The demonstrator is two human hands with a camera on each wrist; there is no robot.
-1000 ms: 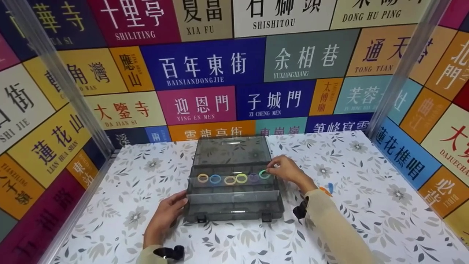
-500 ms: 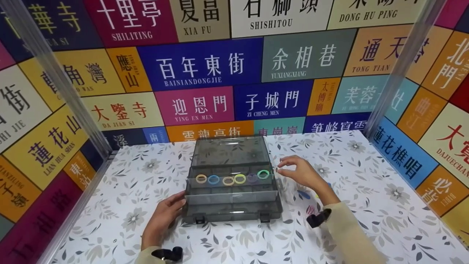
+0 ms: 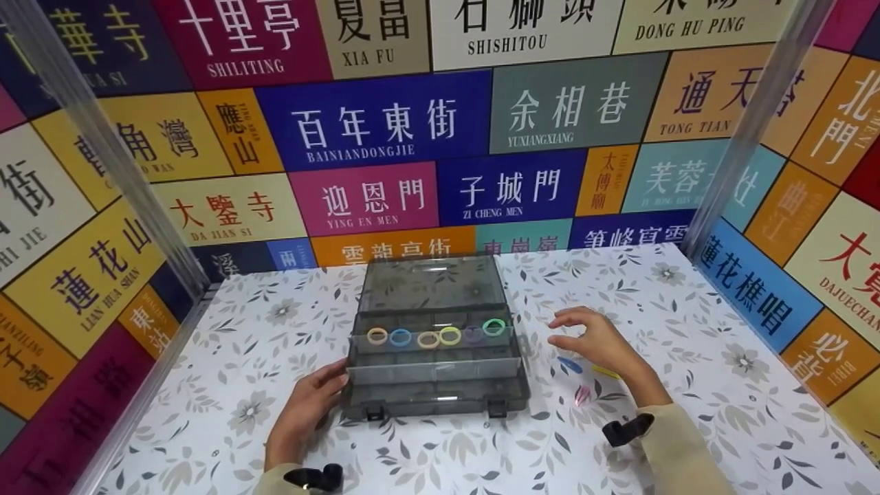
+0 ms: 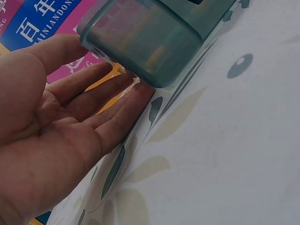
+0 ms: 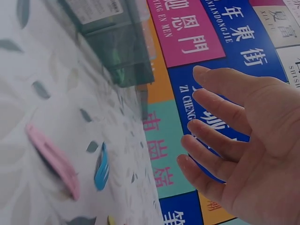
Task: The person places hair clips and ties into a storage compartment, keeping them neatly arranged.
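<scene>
The grey compartment box [image 3: 435, 344] sits mid-frame, lid up, coloured rings [image 3: 436, 335] lined in its back row. My left hand [image 3: 307, 410] rests flat-fingered against its lower-left corner. My right hand [image 3: 592, 342] hovers relaxed and empty, right of it, above the clips [image 3: 576, 377]. Next, I reckon: pinching one clip.

A smoky clear organiser box [image 3: 435, 385] sits open on the flowered table [image 3: 687, 405], six coloured rings [image 3: 434, 336] lined up in its rear compartment. The left hand [image 3: 311, 405] touches its left front corner. The right hand [image 3: 597, 342] hovers, fingers relaxed, above what look like hair clips [image 3: 581, 377].
</scene>
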